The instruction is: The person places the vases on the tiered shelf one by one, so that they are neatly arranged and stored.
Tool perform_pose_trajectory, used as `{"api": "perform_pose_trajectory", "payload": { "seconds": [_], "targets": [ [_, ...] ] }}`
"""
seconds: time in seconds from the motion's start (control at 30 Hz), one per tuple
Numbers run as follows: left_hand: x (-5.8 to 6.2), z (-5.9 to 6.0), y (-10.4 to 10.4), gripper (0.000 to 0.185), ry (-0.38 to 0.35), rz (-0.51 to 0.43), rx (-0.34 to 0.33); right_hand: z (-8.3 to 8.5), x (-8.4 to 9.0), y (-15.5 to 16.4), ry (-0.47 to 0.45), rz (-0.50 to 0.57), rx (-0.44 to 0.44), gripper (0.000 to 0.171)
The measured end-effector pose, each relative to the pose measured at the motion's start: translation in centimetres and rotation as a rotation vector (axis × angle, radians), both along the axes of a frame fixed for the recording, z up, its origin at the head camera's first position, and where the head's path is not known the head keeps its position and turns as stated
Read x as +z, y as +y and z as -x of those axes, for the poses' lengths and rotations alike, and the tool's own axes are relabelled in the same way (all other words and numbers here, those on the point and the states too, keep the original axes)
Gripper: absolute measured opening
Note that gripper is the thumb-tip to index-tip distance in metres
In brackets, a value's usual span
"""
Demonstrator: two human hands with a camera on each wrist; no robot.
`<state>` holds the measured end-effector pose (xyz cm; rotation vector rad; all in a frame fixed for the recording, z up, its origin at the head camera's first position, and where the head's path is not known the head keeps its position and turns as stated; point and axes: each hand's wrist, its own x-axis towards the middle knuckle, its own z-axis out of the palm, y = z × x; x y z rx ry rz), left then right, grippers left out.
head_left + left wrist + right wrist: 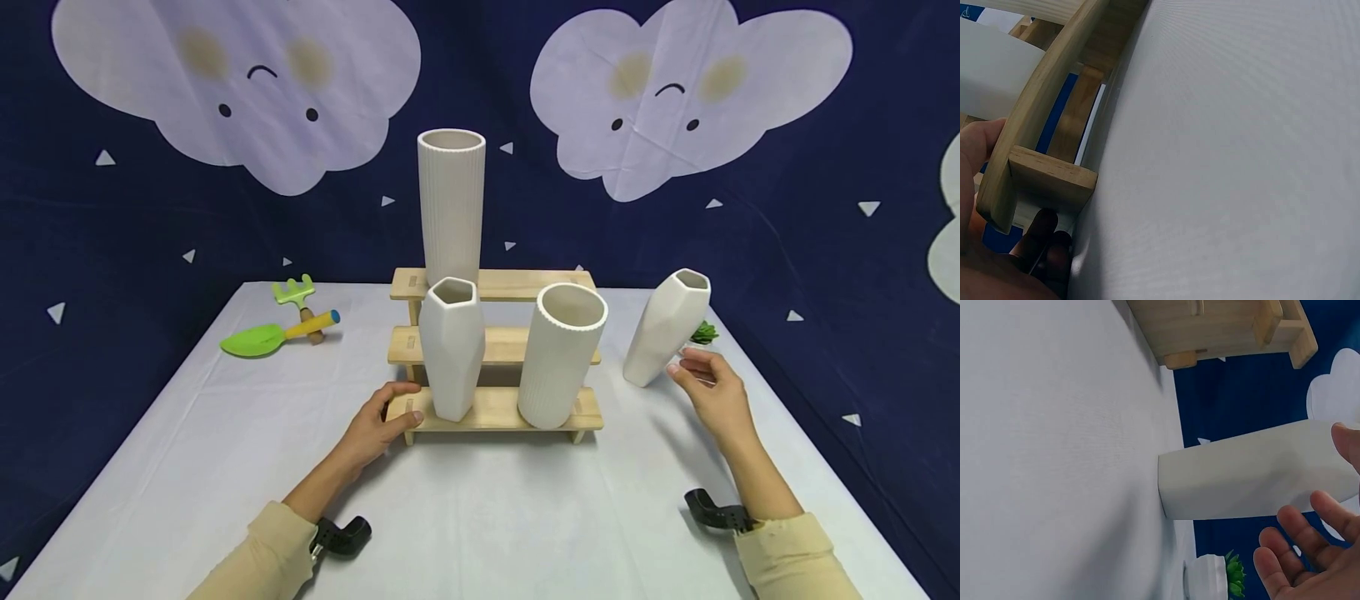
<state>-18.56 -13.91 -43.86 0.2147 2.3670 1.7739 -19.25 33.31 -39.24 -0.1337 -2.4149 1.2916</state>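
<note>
At the left end of a three-step wooden stand (497,408), my left hand (372,427) grips the lowest step, its thumb and fingers around the board end (1000,187). That step carries a faceted white vase (453,350) and a ribbed white vase (561,358). On the top step stands a tall ribbed vase (452,200). To the right of the stand, another faceted white vase (666,329) rests upright on the table. My right hand (712,392) is beside it with loosely bent fingers, thumb close to the vase wall (1254,472) and nothing in its grasp.
A small potted green plant (703,333) stands behind the right vase, mostly hidden. Toward the back left of the white-covered table (480,525) lie a green toy trowel (258,340) and a green toy rake (296,293). A dark blue cloth with clouds (337,225) hangs behind.
</note>
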Motion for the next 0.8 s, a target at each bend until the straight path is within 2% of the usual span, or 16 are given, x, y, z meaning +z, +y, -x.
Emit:
{"api": "perform_pose_trajectory", "payload": {
  "seconds": [0.3,0.8],
  "targets": [
    [0.0,0.0,0.0,0.047,0.003,0.002,-0.003,0.5,0.4,0.3,-0.061,-0.004,-0.038,0.06],
    [0.0,0.0,-0.1,0.046,-0.003,-0.008,-0.003,1.7,1.1,-0.3,-0.062,0.022,-0.057,0.067]
  ]
}}
